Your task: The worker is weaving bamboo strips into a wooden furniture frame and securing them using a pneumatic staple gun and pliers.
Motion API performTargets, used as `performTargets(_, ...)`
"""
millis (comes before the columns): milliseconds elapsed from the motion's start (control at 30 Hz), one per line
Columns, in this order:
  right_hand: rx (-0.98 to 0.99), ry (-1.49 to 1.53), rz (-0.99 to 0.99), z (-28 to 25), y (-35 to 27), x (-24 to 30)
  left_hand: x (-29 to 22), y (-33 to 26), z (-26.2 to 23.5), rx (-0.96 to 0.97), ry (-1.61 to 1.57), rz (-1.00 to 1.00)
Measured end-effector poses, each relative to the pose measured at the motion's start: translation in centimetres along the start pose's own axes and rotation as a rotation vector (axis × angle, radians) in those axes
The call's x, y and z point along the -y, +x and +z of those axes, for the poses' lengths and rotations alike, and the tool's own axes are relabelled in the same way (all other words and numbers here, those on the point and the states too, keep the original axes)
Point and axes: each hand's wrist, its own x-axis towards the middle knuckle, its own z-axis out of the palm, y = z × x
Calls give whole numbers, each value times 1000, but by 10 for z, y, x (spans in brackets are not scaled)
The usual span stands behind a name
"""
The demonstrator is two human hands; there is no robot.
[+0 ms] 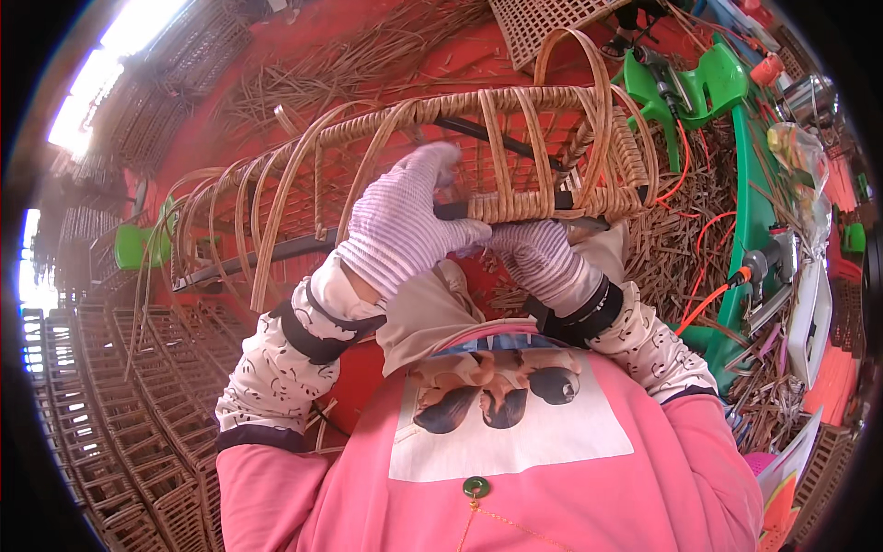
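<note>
Across my lap lies a long woven rattan frame (441, 109), its rim wrapped in cane and its near side a dark bar (308, 244) that is only partly wound. Loose rattan strips (285, 198) arch over it in several loops. My left hand (400, 225), in a purple-and-white striped glove, curls round the unwound stretch of bar; its fingertips are slightly blurred and partly hidden. Close beside it, my right hand (543, 262), gloved alike, grips the wound section from below, with most of its fingers out of sight behind the bar. The two thumbs nearly meet.
Stacked rattan baskets (120, 396) fill the left side. Cane offcuts (359, 64) litter the red floor (207, 120) beyond the frame. Rightward stand a green plastic chair (713, 83), a power tool (759, 262) with an orange cord (704, 308), and a green tub edge (750, 193).
</note>
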Motion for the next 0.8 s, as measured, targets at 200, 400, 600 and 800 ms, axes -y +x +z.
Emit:
performTargets(200,20,199,0,3,2,6,4,-5,0,61,-113,-22)
performTargets(400,57,353,37,6,1,19,9,-9,6,-65,-103,150)
performTargets(600,104,558,114,2,-4,23,13,-7,8,-165,114,465)
performTargets(800,127,732,192,-1,-13,26,10,-3,6,-28,80,341)
